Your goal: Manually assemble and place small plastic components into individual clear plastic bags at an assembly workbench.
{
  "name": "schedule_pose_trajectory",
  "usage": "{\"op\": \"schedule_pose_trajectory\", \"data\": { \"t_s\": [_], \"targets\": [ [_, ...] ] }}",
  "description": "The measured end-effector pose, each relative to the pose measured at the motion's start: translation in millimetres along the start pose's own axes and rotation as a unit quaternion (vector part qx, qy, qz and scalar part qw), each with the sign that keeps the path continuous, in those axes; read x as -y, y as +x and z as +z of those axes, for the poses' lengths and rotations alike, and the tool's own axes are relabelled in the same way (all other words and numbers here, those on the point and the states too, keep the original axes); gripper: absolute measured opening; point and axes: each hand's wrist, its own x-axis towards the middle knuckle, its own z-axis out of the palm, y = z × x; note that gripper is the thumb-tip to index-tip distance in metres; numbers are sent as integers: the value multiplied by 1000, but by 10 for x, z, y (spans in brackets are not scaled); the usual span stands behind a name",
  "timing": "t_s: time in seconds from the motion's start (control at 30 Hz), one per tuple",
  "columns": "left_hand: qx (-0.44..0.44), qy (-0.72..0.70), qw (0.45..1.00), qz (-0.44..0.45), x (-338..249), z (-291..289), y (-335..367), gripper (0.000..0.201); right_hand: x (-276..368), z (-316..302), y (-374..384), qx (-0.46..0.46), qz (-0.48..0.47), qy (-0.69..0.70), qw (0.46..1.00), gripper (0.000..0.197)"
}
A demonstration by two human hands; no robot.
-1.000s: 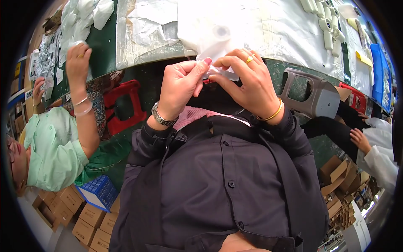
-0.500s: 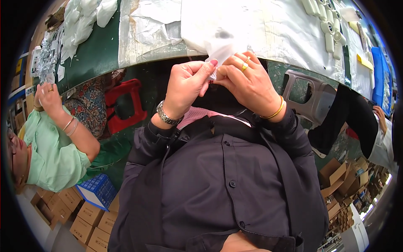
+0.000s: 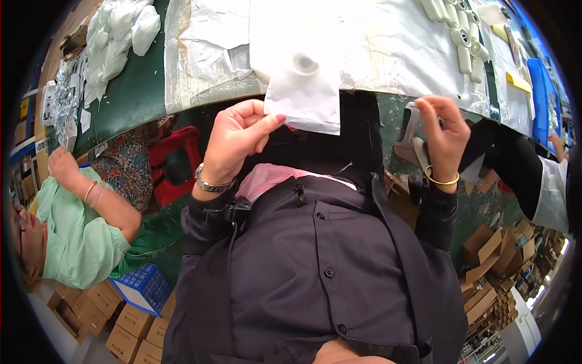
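A white plastic bag (image 3: 303,103) lies partly on the table edge, its lower end hanging over toward me. A rounded part shows faintly through it at the top. My left hand (image 3: 239,136) pinches the bag's near left corner between thumb and fingers. Well to the right, apart from the bag, my right hand (image 3: 445,133) is raised with thumb and forefinger pressed together and the other fingers curled. Whether anything is in that pinch I cannot make out.
White sheeting (image 3: 209,73) covers the table. Cream handheld devices (image 3: 465,51) stand at the far right, white bags (image 3: 121,36) at the far left. A co-worker in a green shirt (image 3: 82,230) sits left, near a red stool (image 3: 182,173). Cartons (image 3: 130,321) are stacked behind.
My hands were together at the bag's near end. Now my right hand has moved away to the right, and the bag lies flatter, with my left hand still at its corner.
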Motion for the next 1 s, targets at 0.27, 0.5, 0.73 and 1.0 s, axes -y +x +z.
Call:
{"op": "schedule_pose_trajectory", "data": {
  "t_s": [0.27, 0.5, 0.73, 1.0],
  "targets": [
    [-19, 180, 982, 50, 107, -336, -97, 15, -375, 311, -145, 35, -258, -362, 895, 40],
    [-160, 529, 651, 520, 7, -135, 273, 36, -220, 885, 12, 48, -360, -415, 834, 50],
    [-65, 536, 644, 542, 7, -52, 501, 40, -296, 1087, 222, 56, -431, -351, 829, 49],
    [-75, 486, 686, 536, -24, 53, 519, 21, -237, 1109, 304, 71, -363, -229, 901, 19]
  ]
}}
